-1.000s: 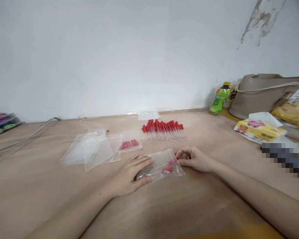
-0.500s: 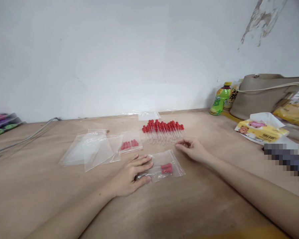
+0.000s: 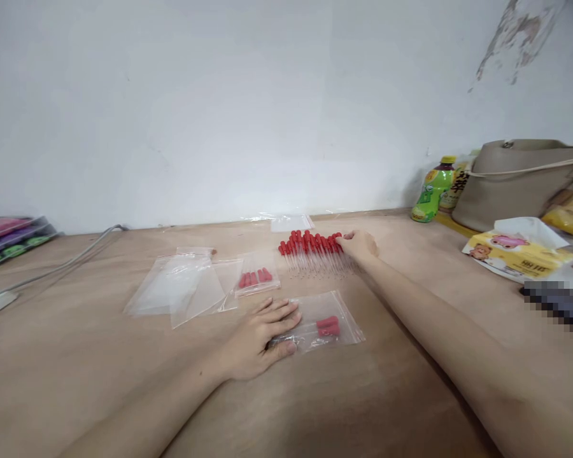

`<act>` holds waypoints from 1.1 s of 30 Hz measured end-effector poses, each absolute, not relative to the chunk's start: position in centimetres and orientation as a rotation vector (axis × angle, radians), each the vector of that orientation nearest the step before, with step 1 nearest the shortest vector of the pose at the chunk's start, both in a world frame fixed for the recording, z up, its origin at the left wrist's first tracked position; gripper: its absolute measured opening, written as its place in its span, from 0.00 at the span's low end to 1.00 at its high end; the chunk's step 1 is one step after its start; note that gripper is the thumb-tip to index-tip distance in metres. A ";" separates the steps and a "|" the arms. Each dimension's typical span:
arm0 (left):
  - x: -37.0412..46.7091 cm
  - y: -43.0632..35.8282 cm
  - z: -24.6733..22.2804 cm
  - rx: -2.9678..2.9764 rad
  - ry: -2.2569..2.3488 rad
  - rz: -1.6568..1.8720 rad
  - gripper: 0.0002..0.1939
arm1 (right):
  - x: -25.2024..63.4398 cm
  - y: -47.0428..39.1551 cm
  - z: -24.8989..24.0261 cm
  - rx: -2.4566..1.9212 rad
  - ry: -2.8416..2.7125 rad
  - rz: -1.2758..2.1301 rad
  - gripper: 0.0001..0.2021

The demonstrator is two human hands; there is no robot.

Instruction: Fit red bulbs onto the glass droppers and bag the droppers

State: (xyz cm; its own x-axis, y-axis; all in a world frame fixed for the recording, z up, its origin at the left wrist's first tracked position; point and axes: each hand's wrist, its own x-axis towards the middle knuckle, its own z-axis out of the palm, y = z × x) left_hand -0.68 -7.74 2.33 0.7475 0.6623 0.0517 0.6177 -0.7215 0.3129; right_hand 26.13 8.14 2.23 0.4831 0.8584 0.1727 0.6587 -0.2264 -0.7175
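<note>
My left hand (image 3: 262, 334) lies with its fingers spread on the left part of a clear zip bag (image 3: 308, 305), which has red rubber bulbs (image 3: 328, 326) inside. Further off, a row of glass droppers with red bulbs (image 3: 310, 245) lies side by side on the brown table. At the right end of that row is my right hand (image 3: 360, 245), its fingertips pinched together at a red bulb. Another zip bag (image 3: 258, 289), with several red bulbs in it, lies behind my left hand. Left of it is a stack of flat clear bags (image 3: 167, 286).
A green bottle (image 3: 430, 191), a beige bag (image 3: 501, 184), a yellow tissue pack (image 3: 520, 254) and a blurred dark object (image 3: 561, 305) are on the right. On the left are a grey cable (image 3: 83, 248) and a colourful pack (image 3: 14, 238). A white wall rises behind.
My right hand has moved away from me, from the dropper tips up to the bulbs at the row's right end. My left hand stays on the bag. The view has shifted slightly.
</note>
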 end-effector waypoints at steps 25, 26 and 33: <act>-0.6 -7.9 2.4 2.690 1.046 0.266 0.29 | 26.5 -4.5 0.3 -1.152 -1.064 1.398 0.16; -0.6 -8.0 2.5 2.692 1.052 0.262 0.29 | 26.8 -4.5 0.3 -1.168 -1.197 1.431 0.16; -0.5 -8.0 2.5 2.706 1.074 0.238 0.29 | 26.6 -4.6 0.1 -1.207 -1.691 1.279 0.14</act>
State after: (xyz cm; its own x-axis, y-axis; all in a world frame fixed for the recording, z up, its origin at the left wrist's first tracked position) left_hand -0.55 -8.02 2.52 0.7197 0.6909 0.0686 0.6553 -0.7086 0.2616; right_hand 26.63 -4.57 0.06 -0.3319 0.9433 -0.0097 0.2660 0.0837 -0.9603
